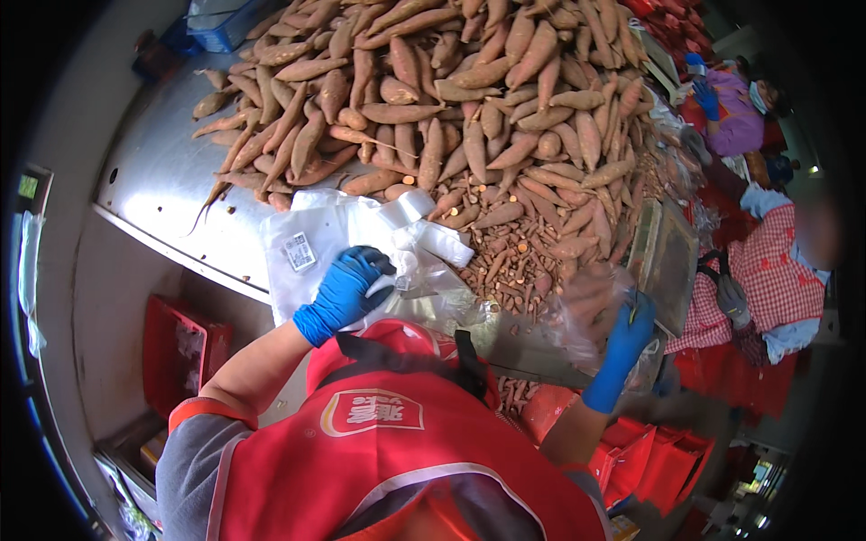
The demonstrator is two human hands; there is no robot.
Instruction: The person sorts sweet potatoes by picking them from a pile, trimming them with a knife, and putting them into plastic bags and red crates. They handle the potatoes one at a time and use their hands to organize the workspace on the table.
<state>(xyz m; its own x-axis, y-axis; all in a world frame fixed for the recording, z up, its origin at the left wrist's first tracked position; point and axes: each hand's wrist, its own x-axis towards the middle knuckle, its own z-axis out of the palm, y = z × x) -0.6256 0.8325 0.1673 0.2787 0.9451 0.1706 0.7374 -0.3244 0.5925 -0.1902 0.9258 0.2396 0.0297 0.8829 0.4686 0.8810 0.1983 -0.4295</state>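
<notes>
My left hand (350, 291), in a blue glove, rests with bent fingers over a stack of clear plastic bags (291, 233) at the table's near edge; whether it grips one, I cannot tell. On the right, my gloved right hand (630, 324) is closed on the top of a clear plastic bag (582, 304) with sweet potatoes inside, beside a metal scale-like plate (666, 264). A big pile of sweet potatoes (433, 95) covers the far part of the table, with small broken pieces (521, 270) nearer me.
The metal table (162, 182) ends in a raised rim on the left. Red crates (179, 351) stand at lower left and lower right. A co-worker in a checked apron (778, 270) stands close at the right; another person in purple (737, 111) is farther back. A blue basket (220, 30) sits at the upper left.
</notes>
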